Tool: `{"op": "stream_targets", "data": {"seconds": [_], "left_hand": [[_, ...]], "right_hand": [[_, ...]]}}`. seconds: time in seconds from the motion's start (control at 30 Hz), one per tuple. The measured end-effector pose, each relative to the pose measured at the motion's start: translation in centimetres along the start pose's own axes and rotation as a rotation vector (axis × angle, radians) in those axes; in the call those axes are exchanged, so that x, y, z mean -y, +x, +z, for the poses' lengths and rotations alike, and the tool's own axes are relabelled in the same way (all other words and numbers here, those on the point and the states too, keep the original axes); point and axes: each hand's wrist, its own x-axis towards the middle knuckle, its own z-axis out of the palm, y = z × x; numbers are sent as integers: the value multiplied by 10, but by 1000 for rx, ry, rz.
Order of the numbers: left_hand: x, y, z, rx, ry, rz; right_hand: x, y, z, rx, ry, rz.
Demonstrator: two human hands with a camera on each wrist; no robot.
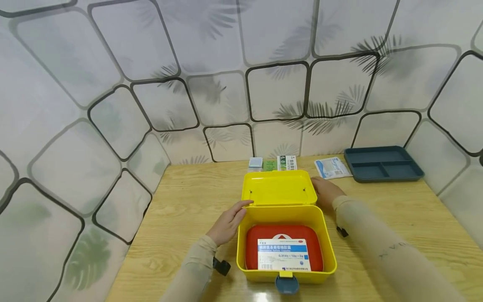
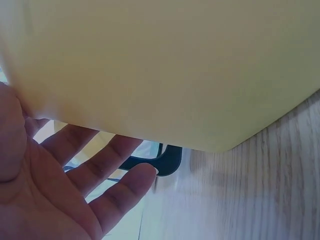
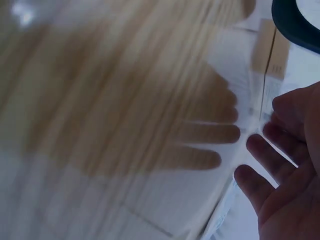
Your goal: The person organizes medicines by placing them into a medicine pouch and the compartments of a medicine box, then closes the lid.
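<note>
A yellow box (image 1: 327, 247) stands with its lid (image 1: 279, 186) swung back. Inside lies a red case (image 1: 316, 251), and on it a white and blue medicine box (image 1: 284, 255). My left hand (image 1: 226, 224) lies along the box's left wall near the hinge, its fingers extended; in the left wrist view they reach behind the yellow wall, where a dark handle (image 2: 170, 162) shows. My right hand (image 1: 327, 192) is at the lid's right edge, fingertips partly hidden in the head view. The right wrist view shows its fingers spread and loosely bent, with nothing between them.
Behind the lid are a pale blue small pack (image 1: 255, 162), a green box (image 1: 269, 165) and a white-green medicine box (image 1: 286, 162). A white and blue packet (image 1: 332, 167) lies beside a dark divided tray (image 1: 384, 164) at the back right, near the patterned wall covering.
</note>
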Motion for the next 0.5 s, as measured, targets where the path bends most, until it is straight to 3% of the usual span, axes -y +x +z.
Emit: {"op": "stream_targets", "data": {"seconds": [0.23,0.5], "left_hand": [[-29,-16,-11,-18,4,-15],[-29,-18,-9,-28,-12,-15]], "right_hand": [[8,12,10,-31,-116,-116],[19,12,10,15,-50,-86]]}}
